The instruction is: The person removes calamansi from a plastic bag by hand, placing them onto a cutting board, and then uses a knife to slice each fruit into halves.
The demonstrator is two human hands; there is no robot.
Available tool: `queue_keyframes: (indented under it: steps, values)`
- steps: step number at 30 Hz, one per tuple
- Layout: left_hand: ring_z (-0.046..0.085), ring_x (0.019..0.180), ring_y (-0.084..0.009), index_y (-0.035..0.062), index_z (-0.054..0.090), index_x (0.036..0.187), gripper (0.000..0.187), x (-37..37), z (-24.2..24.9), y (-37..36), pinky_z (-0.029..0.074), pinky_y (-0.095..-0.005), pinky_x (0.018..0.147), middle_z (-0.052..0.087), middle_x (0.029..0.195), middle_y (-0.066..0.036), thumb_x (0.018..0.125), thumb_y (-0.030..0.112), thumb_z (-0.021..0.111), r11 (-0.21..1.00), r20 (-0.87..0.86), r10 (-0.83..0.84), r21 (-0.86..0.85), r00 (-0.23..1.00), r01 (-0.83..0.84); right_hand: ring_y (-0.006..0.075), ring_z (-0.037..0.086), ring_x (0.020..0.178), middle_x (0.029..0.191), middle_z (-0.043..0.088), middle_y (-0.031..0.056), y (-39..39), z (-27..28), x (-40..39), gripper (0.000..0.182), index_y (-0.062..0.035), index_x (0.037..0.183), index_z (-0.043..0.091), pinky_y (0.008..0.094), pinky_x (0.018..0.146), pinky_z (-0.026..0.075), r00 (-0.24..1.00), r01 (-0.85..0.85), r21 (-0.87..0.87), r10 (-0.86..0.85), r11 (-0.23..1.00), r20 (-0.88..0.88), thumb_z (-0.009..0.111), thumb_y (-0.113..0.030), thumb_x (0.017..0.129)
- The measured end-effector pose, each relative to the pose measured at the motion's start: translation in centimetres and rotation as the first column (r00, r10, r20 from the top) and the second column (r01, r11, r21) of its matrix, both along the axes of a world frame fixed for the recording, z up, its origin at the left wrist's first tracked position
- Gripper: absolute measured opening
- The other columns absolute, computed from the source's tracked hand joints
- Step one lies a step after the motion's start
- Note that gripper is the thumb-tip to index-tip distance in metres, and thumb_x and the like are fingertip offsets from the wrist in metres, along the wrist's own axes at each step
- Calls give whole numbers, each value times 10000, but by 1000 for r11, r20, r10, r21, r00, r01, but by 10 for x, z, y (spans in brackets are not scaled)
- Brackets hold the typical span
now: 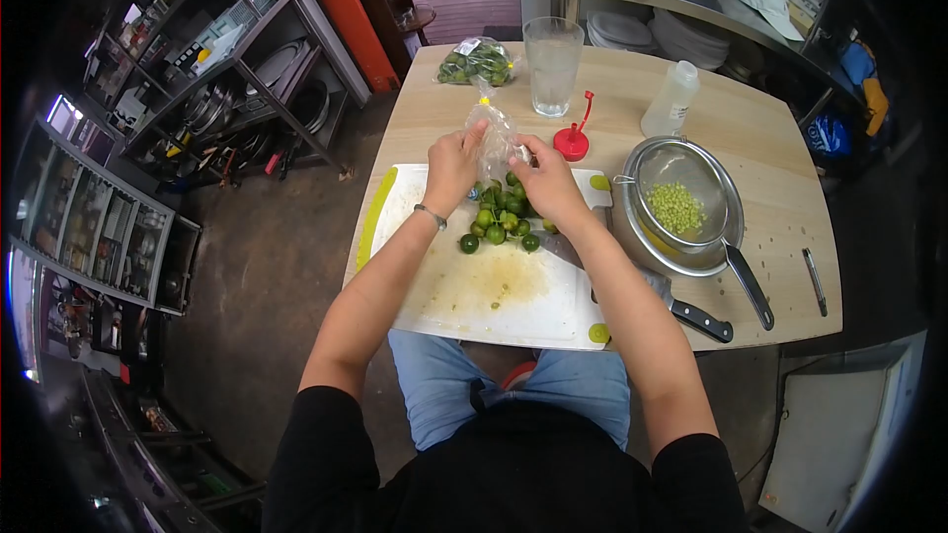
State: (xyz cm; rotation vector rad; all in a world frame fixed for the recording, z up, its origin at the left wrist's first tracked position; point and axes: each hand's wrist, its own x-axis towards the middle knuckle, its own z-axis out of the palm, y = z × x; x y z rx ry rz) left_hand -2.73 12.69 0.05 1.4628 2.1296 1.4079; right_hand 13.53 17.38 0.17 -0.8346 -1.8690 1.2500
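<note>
Both hands are on a clear plastic bag (496, 146) tied with yellow tape at its top. My left hand (456, 166) grips the bag's left side with closed fingers. On the right side, my right hand (548, 178) pinches the plastic between thumb and fingers. A pile of small green limes (502, 212) lies just below the bag on the white cutting board (425, 286). Juice and seeds stain the board in front of them. A knife (701, 321) rests at the board's right side, its blade partly hidden under my right forearm.
To the right, a strainer (676, 173) holding pale green seeds sits on a metal bowl (652, 252). Beyond the board stand a glass (553, 69), a red squeeze-bottle cap (571, 143), a plastic bottle (671, 101) and a bag of green produce (474, 64). A pen (815, 281) lies far right.
</note>
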Motion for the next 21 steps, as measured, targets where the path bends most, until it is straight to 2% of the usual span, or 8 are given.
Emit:
queue_keyframes:
  steps: [2, 4, 7, 10, 14, 16, 18, 21]
  values:
    - [493, 480, -289, -30, 583, 642, 689, -8, -7, 5, 410, -413, 514, 525, 527, -161, 974, 568, 500, 1000, 89, -10, -2, 996, 10, 175, 603, 805, 967, 651, 113, 0, -7, -2, 384, 8, 1257, 565, 300, 775, 485, 1000, -6, 47, 5, 999, 25, 632, -155, 915]
    - [456, 471, -156, 35, 597, 729, 627, -9, -3, 6, 387, -334, 474, 515, 558, -43, 978, 596, 469, 977, 600, -119, -69, 791, 200, 159, 597, 834, 1036, 641, 104, 0, -9, -2, 436, 2, 1314, 530, 282, 801, 479, 999, -10, 94, 5, 995, 51, 643, -162, 926]
    - [419, 490, -85, 76, 584, 821, 565, 0, 3, 4, 373, -265, 470, 492, 622, 27, 987, 598, 444, 982, 748, -123, -2, 652, 187, 165, 591, 817, 1053, 638, 103, -3, -5, -3, 482, -8, 1343, 505, 295, 782, 487, 1000, -14, 14, 15, 1000, -17, 655, -180, 919]
    - [438, 503, -91, 49, 594, 864, 565, 5, 12, 0, 393, -274, 484, 505, 637, 9, 994, 578, 446, 981, 681, -173, 53, 711, 188, 159, 576, 782, 1019, 644, 98, -5, 9, -1, 495, -17, 1347, 507, 299, 741, 487, 999, -32, -83, 35, 996, 31, 669, -182, 909]
    - [470, 530, -90, 28, 610, 847, 562, 9, 10, -1, 410, -291, 509, 514, 627, -1, 1004, 546, 459, 978, 557, -206, 112, 805, 174, 136, 561, 742, 950, 652, 72, 0, 8, -1, 464, -12, 1293, 535, 286, 706, 477, 987, -72, 20, 68, 997, 146, 697, -175, 890]
    - [497, 553, -93, 10, 625, 817, 566, 0, 2, 4, 424, -305, 527, 531, 617, -11, 1009, 521, 474, 991, 261, -101, 115, 960, 73, 130, 554, 733, 927, 652, 64, 8, 2, -1, 455, -10, 1270, 546, 287, 697, 473, 988, -55, 106, 40, 993, 147, 712, -172, 878]
    - [511, 563, -96, 7, 622, 786, 570, -1, 0, 4, 431, -302, 539, 545, 616, -17, 1012, 510, 476, 991, 248, -98, 110, 964, 73, 318, 634, 989, 1052, 665, 211, 15, -4, 0, 503, -44, 1231, 577, 397, 877, 489, 996, -45, 12, 43, 999, 79, 775, -209, 799]
    - [559, 590, -105, 4, 617, 780, 565, 1, 4, -2, 451, -287, 557, 588, 646, -35, 1017, 496, 475, 991, 295, -135, 65, 946, 121, 342, 622, 1031, 1083, 650, 217, 21, -12, -1, 474, -40, 1201, 582, 408, 916, 476, 999, -30, -42, 29, 999, -19, 777, -194, 797]
